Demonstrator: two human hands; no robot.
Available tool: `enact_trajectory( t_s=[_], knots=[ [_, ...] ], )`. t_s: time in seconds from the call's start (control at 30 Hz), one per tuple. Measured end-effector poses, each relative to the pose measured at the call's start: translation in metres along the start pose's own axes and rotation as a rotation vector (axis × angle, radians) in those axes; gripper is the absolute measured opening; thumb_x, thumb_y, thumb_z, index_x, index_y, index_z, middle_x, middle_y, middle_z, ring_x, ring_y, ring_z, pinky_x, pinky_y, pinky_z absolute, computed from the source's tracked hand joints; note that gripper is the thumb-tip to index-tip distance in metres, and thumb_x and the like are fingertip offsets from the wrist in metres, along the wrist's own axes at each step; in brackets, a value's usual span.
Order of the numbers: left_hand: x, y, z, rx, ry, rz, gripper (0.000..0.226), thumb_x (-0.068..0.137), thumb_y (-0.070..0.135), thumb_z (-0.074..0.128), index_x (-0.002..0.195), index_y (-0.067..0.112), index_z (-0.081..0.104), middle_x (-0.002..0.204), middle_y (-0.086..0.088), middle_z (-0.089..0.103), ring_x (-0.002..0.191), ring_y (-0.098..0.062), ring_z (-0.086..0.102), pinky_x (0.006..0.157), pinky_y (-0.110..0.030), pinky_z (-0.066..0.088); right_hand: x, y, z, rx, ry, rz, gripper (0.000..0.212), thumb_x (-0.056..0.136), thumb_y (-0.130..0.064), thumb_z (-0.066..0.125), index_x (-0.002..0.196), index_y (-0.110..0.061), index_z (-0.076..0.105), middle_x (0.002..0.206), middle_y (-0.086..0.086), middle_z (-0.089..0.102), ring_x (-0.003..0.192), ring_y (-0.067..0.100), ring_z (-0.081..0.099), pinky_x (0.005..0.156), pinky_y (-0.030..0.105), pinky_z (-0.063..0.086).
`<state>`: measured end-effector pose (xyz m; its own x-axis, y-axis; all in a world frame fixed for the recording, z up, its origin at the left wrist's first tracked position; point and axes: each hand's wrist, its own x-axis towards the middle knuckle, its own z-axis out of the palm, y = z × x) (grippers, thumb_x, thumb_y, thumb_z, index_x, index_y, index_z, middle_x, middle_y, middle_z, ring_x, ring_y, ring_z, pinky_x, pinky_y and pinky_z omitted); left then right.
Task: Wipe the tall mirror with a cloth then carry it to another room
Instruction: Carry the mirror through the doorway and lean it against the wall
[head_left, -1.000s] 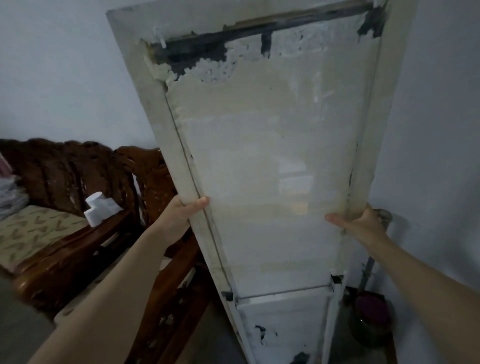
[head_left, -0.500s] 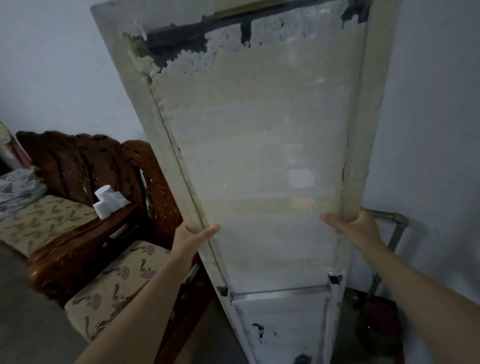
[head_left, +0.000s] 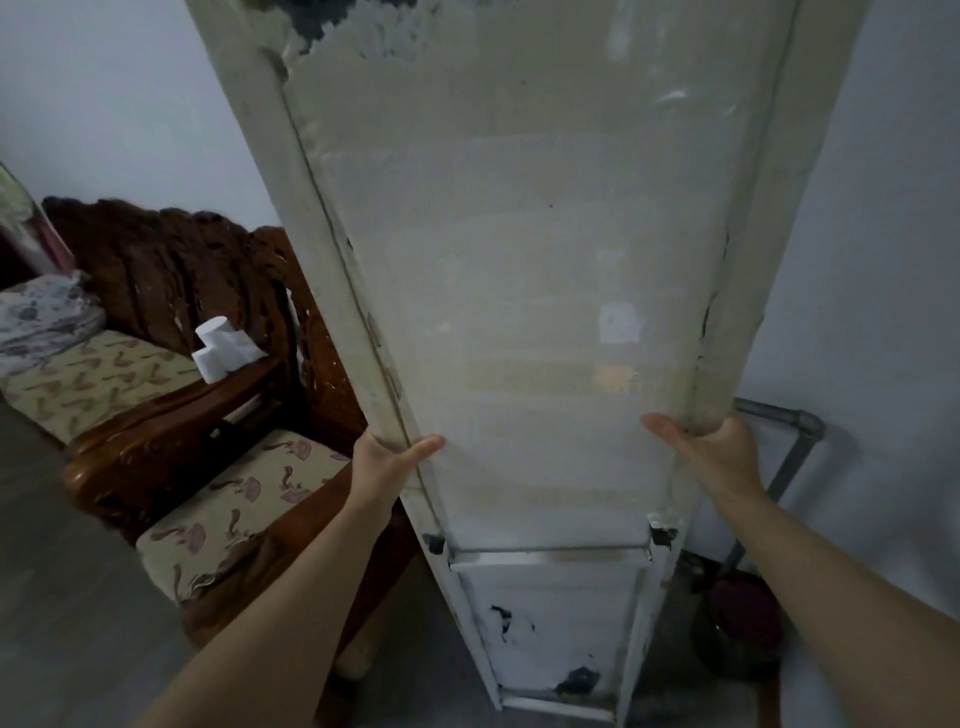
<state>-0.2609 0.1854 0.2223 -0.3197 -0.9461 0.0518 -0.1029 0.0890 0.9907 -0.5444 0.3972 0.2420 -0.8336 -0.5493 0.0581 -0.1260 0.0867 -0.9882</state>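
The tall mirror (head_left: 519, 291) fills the middle of the head view with its worn, off-white back panel facing me; its glass side is hidden. It stands roughly upright, its foot near the floor and its top out of frame. My left hand (head_left: 387, 462) grips the left frame edge, thumb across the back. My right hand (head_left: 711, 452) grips the right frame edge at about the same height. No cloth is in view.
A carved dark wooden sofa (head_left: 171, 431) with patterned cushions stands at the left, white paper rolls (head_left: 223, 348) on its armrest. A grey metal pipe frame (head_left: 789, 441) and a dark round pot (head_left: 743, 623) sit by the wall at the right. Grey floor lies at the lower left.
The mirror has come closer and higher in view, its top edge now out of frame. Both hands keep their grip on its side edges. More of the sofa seat shows.
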Motion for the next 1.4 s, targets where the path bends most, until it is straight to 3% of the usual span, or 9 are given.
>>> enact_trajectory(
  t_s=[0.13, 0.43, 0.53, 0.7, 0.83, 0.93, 1.0, 1.23, 1.4],
  knots=[
    [-0.011, 0.003, -0.009, 0.023, -0.002, 0.02, 0.049, 0.045, 0.041, 0.085, 0.09, 0.029, 0.07, 0.084, 0.015, 0.074, 0.078, -0.001, 0.072, 0.065, -0.019, 0.058, -0.005, -0.003, -0.005, -0.05, -0.041, -0.039, 0.069, 0.043, -0.057, 0.081, 0.094, -0.011, 0.073, 0.086, 0.0, 0.073, 0.082, 0.015, 0.069, 0.073, 0.029, 0.055],
    [-0.054, -0.004, -0.078, -0.062, 0.099, -0.062, 0.04, 0.044, 0.036, 0.085, 0.081, 0.026, 0.071, 0.082, 0.014, 0.074, 0.074, -0.003, 0.072, 0.06, -0.02, 0.058, -0.043, -0.025, 0.036, -0.086, -0.14, -0.113, 0.05, 0.058, -0.036, 0.086, 0.096, -0.008, 0.072, 0.088, 0.005, 0.072, 0.076, 0.01, 0.066, 0.058, 0.019, 0.053],
    [-0.069, -0.003, -0.12, -0.064, 0.143, -0.042, 0.037, 0.053, 0.029, 0.088, 0.086, 0.026, 0.071, 0.089, 0.013, 0.073, 0.077, -0.003, 0.072, 0.066, -0.025, 0.059, -0.063, -0.041, 0.067, -0.084, -0.185, -0.143, 0.046, 0.06, -0.033, 0.087, 0.097, -0.014, 0.068, 0.09, 0.007, 0.071, 0.081, 0.02, 0.067, 0.073, 0.034, 0.057],
    [-0.095, 0.002, -0.202, -0.068, 0.249, -0.005, 0.037, 0.06, 0.012, 0.088, 0.088, 0.028, 0.069, 0.076, 0.021, 0.073, 0.072, 0.005, 0.07, 0.055, -0.012, 0.054, -0.113, -0.07, 0.13, -0.031, -0.285, -0.161, 0.031, 0.06, -0.038, 0.086, 0.08, -0.038, 0.062, 0.077, -0.018, 0.064, 0.061, -0.011, 0.061, 0.05, 0.011, 0.048],
    [-0.125, -0.002, -0.286, -0.031, 0.362, -0.019, 0.043, 0.048, 0.028, 0.09, 0.086, 0.023, 0.071, 0.082, 0.009, 0.075, 0.073, -0.006, 0.072, 0.059, -0.018, 0.057, -0.166, -0.08, 0.193, 0.02, -0.358, -0.137, 0.03, 0.063, -0.029, 0.087, 0.078, -0.035, 0.062, 0.073, -0.021, 0.065, 0.057, -0.017, 0.059, 0.046, 0.004, 0.045],
    [-0.148, -0.005, -0.349, -0.001, 0.445, -0.02, 0.059, 0.04, 0.034, 0.088, 0.091, 0.011, 0.07, 0.086, -0.003, 0.073, 0.075, -0.016, 0.07, 0.058, -0.02, 0.056, -0.204, -0.085, 0.242, 0.054, -0.417, -0.135, 0.028, 0.062, -0.024, 0.087, 0.072, -0.032, 0.063, 0.061, -0.021, 0.065, 0.053, -0.013, 0.061, 0.044, 0.007, 0.047],
    [-0.164, -0.004, -0.394, 0.036, 0.493, -0.019, 0.056, 0.045, 0.028, 0.091, 0.093, 0.007, 0.07, 0.086, -0.008, 0.073, 0.075, -0.02, 0.069, 0.06, -0.025, 0.057, -0.228, -0.091, 0.278, 0.075, -0.462, -0.132, 0.028, 0.062, -0.025, 0.087, 0.074, -0.032, 0.064, 0.068, -0.019, 0.066, 0.054, -0.008, 0.063, 0.044, 0.009, 0.048],
    [-0.211, 0.019, -0.535, 0.144, 0.691, 0.042, 0.038, 0.051, 0.018, 0.092, 0.083, 0.016, 0.071, 0.075, 0.005, 0.071, 0.058, 0.004, 0.066, 0.048, -0.011, 0.048, -0.307, -0.124, 0.404, 0.071, -0.62, -0.177, 0.037, 0.065, -0.033, 0.085, 0.09, -0.019, 0.061, 0.08, -0.004, 0.065, 0.072, 0.011, 0.063, 0.049, 0.016, 0.048],
    [-0.238, 0.03, -0.61, 0.217, 0.826, 0.011, 0.046, 0.053, 0.02, 0.092, 0.091, 0.004, 0.072, 0.081, -0.008, 0.071, 0.069, -0.017, 0.064, 0.052, -0.022, 0.052, -0.352, -0.141, 0.482, 0.069, -0.73, -0.161, 0.046, 0.065, -0.035, 0.084, 0.097, -0.009, 0.064, 0.091, 0.011, 0.068, 0.076, 0.022, 0.065, 0.06, 0.031, 0.055]
  ],
)
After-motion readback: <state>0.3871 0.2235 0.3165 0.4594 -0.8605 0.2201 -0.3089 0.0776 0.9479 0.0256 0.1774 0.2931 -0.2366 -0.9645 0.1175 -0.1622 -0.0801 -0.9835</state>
